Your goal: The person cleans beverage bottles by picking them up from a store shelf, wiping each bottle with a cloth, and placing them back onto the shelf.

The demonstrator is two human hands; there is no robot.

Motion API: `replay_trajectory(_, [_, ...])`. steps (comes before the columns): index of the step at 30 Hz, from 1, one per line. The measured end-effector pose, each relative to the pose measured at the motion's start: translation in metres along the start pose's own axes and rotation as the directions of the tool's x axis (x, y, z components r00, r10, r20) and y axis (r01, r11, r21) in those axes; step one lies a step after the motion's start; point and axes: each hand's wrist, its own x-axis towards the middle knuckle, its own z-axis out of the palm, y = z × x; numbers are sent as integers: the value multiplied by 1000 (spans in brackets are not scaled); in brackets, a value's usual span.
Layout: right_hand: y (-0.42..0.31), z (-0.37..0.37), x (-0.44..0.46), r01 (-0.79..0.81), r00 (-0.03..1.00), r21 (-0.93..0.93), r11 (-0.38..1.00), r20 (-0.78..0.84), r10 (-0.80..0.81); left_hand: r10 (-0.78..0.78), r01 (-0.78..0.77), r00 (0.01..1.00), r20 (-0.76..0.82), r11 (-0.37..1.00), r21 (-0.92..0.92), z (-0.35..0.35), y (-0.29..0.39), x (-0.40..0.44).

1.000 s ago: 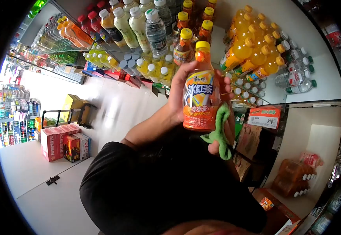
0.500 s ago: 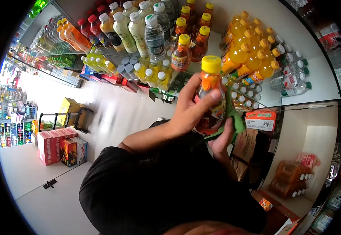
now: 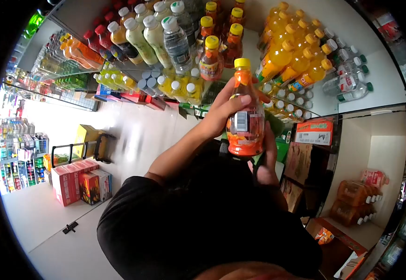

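My left hand (image 3: 224, 108) is closed around the upper part of a drink bottle (image 3: 252, 133) with a yellow cap and an orange label. It stands nearly upright before my chest, a barcode facing me. Behind it, my right hand (image 3: 269, 161) holds a green cloth (image 3: 274, 122), partly hidden by the bottle; the fingers are only partly visible. Just beyond my hands, similar yellow-capped bottles (image 3: 211, 60) stand in rows on the shelf.
White-capped bottles (image 3: 156, 42) stand left of those rows, and orange drink bottles (image 3: 277, 58) to the right. Below the glass shelf are more small bottles (image 3: 180, 89). Cartons (image 3: 68, 179) and a trolley (image 3: 74, 148) lie left. Packs of bottles (image 3: 352, 196) fill a right-hand compartment.
The bottle has come down slightly and turned so its barcode and base show. The cloth has shifted mostly behind it, and my right hand is a little lower. The view has moved slightly.
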Motion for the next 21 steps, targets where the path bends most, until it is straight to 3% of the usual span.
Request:
replay_trajectory(2, [14, -8, -11, 252, 967, -179, 951, 91, -239, 12, -12, 1000, 0, 999, -37, -6, -4, 1])
replay_trajectory(4, [18, -15, -3, 355, 929, -468, 809, 77, -363, -5, 0, 999, -36, 990, -139, -2, -2, -1])
replay_trajectory(5, [17, -17, -4, 458, 886, -493, 740, 182, -426, 10, -24, 995, -103, 990, -138, 1, 1, -2])
replay_trajectory(6, [15, -15, 2, 462, 884, -492, 738, 186, -429, 26, -50, 986, -166, 989, -137, 4, 3, -3])
replay_trajectory(7, [11, -11, 12, 683, 729, -428, 592, 449, -516, 86, -111, 976, -198, 987, -118, 7, 2, -1])
replay_trajectory(9, [0, -4, 9, 824, 470, -565, -35, 718, -514, 75, -105, 962, -262, 989, -102, 6, -3, 2])
replay_trajectory(10, [-8, 5, 8, 814, 414, -546, -199, 785, -460, 58, -92, 941, -335, 992, -86, 5, -7, 3])
replay_trajectory(12, [-3, 6, 13, 812, 353, -525, -253, 788, -504, 19, -78, 930, -367, 986, -147, 7, -9, -1])
replay_trajectory(14, [3, -3, 18, 830, 406, -553, -69, 685, -605, 48, -106, 923, -381, 985, -134, 15, -6, -5])
replay_trajectory(16, [12, -5, 20, 840, 465, -513, 177, 513, -722, 42, -105, 957, -288, 973, -206, 12, -3, -9])
replay_trajectory(18, [-1, -5, 21, 736, 644, -527, 425, 349, -681, 142, -171, 974, -176, 972, -161, 23, 4, -10])
replay_trajectory(19, [-3, 15, 13, 586, 810, -210, 782, 138, -570, 193, -206, 970, -145, 976, -75, 27, 6, -9])
replay_trajectory(20, [-7, 7, 17, 487, 872, -220, 845, 79, -482, 190, -202, 971, -145, 977, -73, 24, 5, -6])
replay_trajectory(21, [3, 1, 18, 490, 870, -237, 839, 73, -487, 185, -181, 973, -140, 983, 40, 18, 2, -5])
